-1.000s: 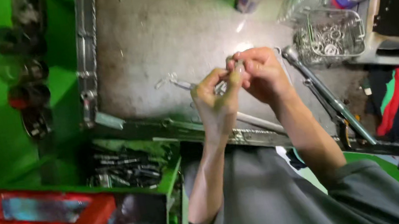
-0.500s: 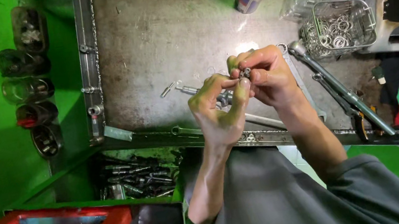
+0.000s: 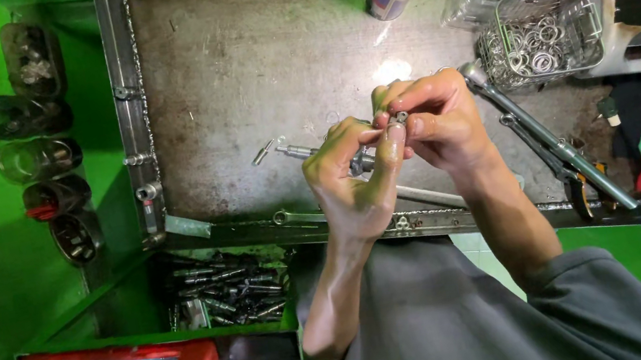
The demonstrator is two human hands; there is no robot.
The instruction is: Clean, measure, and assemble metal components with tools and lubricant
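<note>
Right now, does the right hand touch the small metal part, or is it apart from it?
Touching. The head view shows the right hand pinching the small metal part between fingertips, with the left hand fingers pressed against it too.

I see a small shiny metal fitting [image 3: 400, 118] pinched between my left hand [image 3: 350, 180] and right hand [image 3: 434, 121]. The steel tray [image 3: 236, 66] beneath looks matt, scuffed and rough-welded along its edges. Glossy chrome ratchet [image 3: 538, 135] near its right edge; wire-mesh basket [image 3: 540, 37] holds bright metal rings.
</note>
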